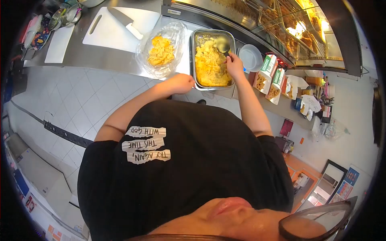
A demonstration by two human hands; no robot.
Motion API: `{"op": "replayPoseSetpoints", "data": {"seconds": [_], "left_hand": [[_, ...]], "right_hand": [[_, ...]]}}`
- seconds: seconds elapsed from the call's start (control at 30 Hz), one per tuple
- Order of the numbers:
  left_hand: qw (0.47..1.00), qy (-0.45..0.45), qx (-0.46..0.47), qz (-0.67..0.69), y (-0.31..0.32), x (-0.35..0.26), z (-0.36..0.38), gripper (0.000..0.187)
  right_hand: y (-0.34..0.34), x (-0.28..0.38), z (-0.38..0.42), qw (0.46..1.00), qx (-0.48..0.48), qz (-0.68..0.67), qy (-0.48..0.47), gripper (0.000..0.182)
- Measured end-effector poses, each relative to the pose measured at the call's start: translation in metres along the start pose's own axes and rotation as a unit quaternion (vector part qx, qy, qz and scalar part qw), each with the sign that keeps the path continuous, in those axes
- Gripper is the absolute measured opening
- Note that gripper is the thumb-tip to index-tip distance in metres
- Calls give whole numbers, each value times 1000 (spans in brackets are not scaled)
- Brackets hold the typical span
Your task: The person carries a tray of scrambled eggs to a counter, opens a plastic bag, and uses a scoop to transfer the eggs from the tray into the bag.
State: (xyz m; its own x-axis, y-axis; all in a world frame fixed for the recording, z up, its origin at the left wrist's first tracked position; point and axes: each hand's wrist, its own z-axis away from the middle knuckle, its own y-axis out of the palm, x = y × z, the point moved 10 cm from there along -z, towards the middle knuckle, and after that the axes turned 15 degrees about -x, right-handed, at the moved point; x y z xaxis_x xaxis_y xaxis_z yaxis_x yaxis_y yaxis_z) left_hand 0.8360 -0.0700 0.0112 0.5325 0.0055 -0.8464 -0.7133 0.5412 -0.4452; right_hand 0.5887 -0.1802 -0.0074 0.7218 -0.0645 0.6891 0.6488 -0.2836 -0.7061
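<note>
Silver metal from rim to rim, a rectangular tray (194, 60) of soft yellow food (209, 66) sits on the steel counter (120, 64) in front of a person in a black T-shirt (189, 152) with white lettered patches. The right hand (234, 64) grasps the dark handle of a round-bowled metal scoop (222, 43), its grip closed at the tray's right side. The scoop's bowl rests over the food near the far right corner, just beyond the fingers, with most of the yellow food lying to the left of the grip and nearer the person. The left hand (185, 83), its fingers curled, is at the tray's near left corner; whether its grip holds the rim cannot be told.

Left of the tray, a clear plastic bag (179, 44) lies spread around a mound of orange-yellow food (161, 51), just beyond the left hand. Farther left, a large kitchen knife with a white handle (134, 31) lies across a white plastic cutting board (96, 38). On the tray's other side stands a round translucent plastic tub (250, 58), near the right hand. Red, white and green cardboard cartons (266, 74) holding brown food stand in a row beyond it, below a glass-fronted display case (281, 28) glowing with warm light.
</note>
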Motion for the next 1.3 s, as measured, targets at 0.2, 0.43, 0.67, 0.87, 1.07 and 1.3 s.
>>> {"op": "replayPoseSetpoints", "data": {"seconds": [0.2, 0.43, 0.67, 0.87, 1.07, 1.3], "left_hand": [[936, -277, 86, 201, 101, 56, -17, 42], [896, -304, -28, 322, 104, 67, -22, 37], [885, -298, -116, 337, 93, 63, -24, 35], [909, -277, -127, 285, 69, 41, -18, 35], [897, -281, -153, 307, 56, 44, -14, 36], [900, -277, -125, 312, 52, 65, -9, 35]], "right_hand": [[14, 73, -34, 873, 52, 374, -310, 19], [43, 84, 37, 831, 264, 256, -417, 15], [15, 49, 60, 877, 383, 95, -275, 20], [36, -10, 56, 861, 504, -43, 59, 19], [30, 2, 47, 857, 456, -126, 205, 16], [14, 22, 11, 900, 372, -133, 185, 20]]}}
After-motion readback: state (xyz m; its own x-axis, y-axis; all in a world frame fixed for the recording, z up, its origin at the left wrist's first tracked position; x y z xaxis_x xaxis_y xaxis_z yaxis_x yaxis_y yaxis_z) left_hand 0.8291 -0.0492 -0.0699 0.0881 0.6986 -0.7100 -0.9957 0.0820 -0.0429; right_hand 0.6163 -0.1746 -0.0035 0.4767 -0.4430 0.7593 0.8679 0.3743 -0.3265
